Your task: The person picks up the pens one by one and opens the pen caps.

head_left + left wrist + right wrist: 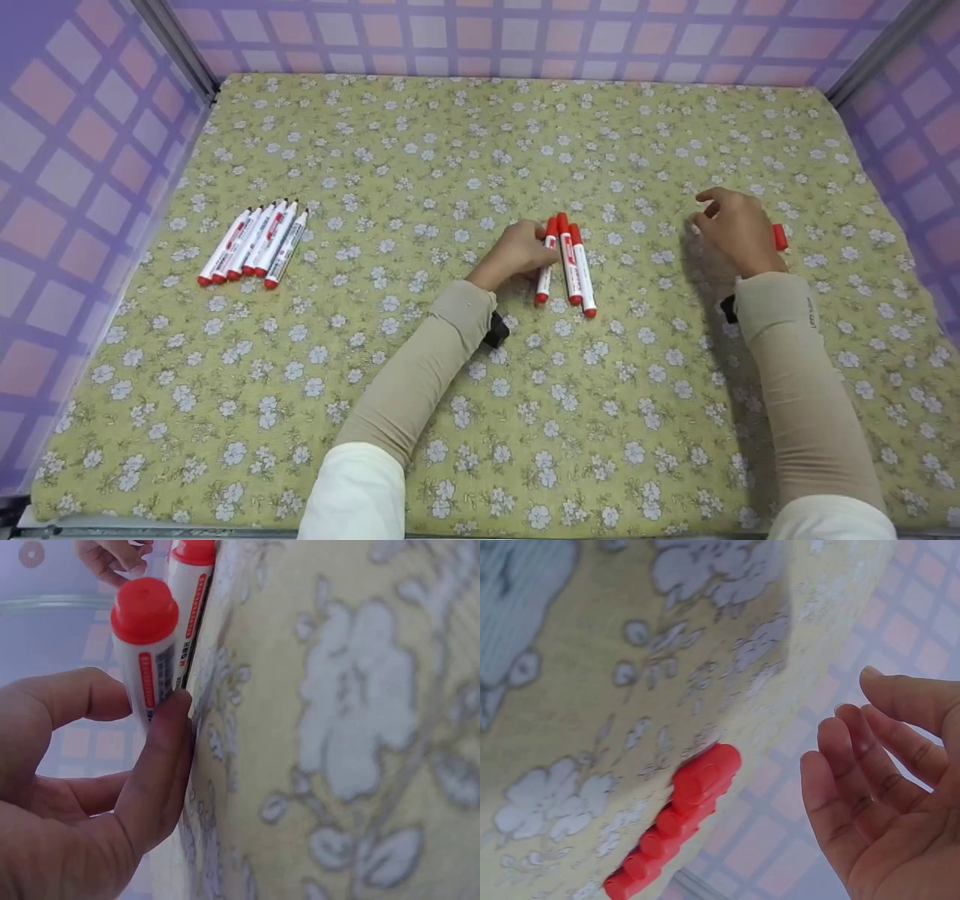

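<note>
In the head view, three white markers with red caps lie side by side near the middle of the cloth. My left hand [516, 255] pinches the leftmost marker [547, 271] between thumb and fingers; the left wrist view shows its red end [145, 611] toward the camera. Right of it lie the middle marker [571, 264] and the right marker [583, 276]. Off to the right, my right hand [739, 229] hovers with nothing in it, its fingers loosely bent. Several red caps [660, 844] lie in a row beside it; in the head view that hand hides most of them.
At the left, several uncapped white markers [251, 241] lie in a slanted row, dark tips pointing away. A flowered yellow-green cloth [480, 420] covers the table. Checkered panels [480, 37] stand along the back and both sides.
</note>
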`<state>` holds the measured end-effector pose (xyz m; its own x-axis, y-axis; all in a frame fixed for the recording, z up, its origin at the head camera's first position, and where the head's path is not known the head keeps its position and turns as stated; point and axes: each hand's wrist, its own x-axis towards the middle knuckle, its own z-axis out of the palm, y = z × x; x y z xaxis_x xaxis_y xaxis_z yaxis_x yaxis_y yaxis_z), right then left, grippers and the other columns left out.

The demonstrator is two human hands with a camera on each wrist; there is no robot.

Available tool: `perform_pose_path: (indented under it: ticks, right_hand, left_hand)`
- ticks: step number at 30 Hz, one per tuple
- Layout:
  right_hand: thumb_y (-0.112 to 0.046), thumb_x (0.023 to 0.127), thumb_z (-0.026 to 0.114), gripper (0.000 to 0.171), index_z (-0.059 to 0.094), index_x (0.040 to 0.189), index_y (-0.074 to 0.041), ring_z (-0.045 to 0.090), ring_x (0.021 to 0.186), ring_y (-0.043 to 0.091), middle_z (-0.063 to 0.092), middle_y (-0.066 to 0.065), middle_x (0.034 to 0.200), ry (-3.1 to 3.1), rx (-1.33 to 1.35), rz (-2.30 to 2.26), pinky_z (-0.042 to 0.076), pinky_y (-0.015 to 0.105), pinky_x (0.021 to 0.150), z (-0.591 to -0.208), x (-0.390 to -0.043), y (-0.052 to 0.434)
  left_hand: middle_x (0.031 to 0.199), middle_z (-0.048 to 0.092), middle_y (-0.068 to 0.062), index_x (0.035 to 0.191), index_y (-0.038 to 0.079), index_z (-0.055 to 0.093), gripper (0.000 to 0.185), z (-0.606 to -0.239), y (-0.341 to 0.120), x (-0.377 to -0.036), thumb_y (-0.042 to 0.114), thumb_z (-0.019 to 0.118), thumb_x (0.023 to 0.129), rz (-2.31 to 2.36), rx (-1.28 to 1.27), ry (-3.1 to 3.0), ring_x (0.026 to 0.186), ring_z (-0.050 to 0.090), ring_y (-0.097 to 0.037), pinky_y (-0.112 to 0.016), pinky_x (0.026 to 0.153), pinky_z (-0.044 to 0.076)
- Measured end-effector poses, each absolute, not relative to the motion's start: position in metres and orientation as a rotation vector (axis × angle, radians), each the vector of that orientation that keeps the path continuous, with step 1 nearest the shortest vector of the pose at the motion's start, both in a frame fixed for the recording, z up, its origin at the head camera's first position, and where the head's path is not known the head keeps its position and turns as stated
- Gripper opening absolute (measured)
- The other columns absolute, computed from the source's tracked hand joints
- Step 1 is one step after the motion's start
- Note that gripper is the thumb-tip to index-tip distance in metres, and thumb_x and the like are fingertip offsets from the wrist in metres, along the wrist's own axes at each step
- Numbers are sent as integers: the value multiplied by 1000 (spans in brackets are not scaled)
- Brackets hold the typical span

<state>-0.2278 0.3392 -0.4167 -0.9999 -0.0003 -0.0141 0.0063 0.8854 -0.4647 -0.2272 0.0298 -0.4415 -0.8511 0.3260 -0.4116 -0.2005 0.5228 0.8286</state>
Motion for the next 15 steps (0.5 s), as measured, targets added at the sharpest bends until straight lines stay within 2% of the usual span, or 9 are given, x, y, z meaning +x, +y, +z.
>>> perform_pose_path:
  ticks: [4, 9, 15]
  right_hand:
    - [-19, 97, 56, 40, 56, 132, 0, 64, 85, 39, 62, 30, 114, 3032, -10, -749, 51, 50, 69, -413, -226, 334]
    - [-20, 97, 56, 40, 56, 132, -1, 63, 86, 38, 62, 28, 114, 3021, -46, -746, 51, 48, 68, -408, -225, 328]
    - [-18, 96, 57, 38, 57, 131, -1, 61, 93, 39, 63, 27, 112, 3035, -115, -765, 51, 52, 73, -404, -224, 318]
  left_hand:
    - [95, 64, -8, 116, 3, 59, 28, -443, 22, -231, 11, 59, 89, 1429, 40, 2091, 66, 60, -15, -29, 58, 51]
    - [105, 67, -13, 126, 3, 55, 36, -441, 14, -234, 10, 58, 90, 1569, -45, 1904, 73, 67, -21, -33, 62, 55]
    - [112, 65, -12, 134, 10, 50, 43, -436, 6, -236, 12, 57, 91, 1633, -42, 1781, 64, 54, -14, -29, 59, 46]
